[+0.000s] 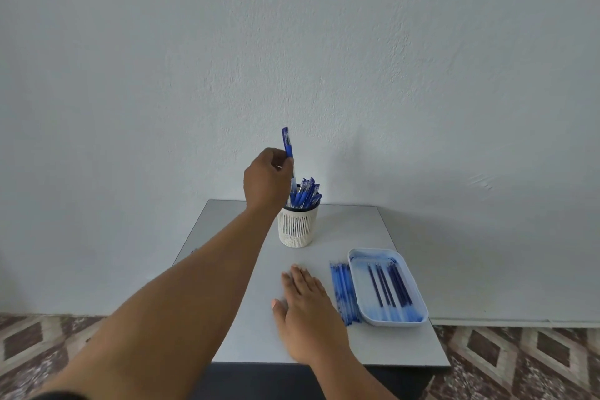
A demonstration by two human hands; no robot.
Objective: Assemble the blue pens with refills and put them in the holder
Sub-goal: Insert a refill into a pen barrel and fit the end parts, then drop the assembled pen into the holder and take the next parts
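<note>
Pinching an assembled pen upright in your left hand over the holder, right hand flat on the table, lower it straight between the standing pens.

One view only: head cam, wide-angle, looking fwd and down from above the bench's near edge. Wall fills the top half at 12 o'clock, floor shows at 4 and 8. Arms reach in from 6, close up.
</note>
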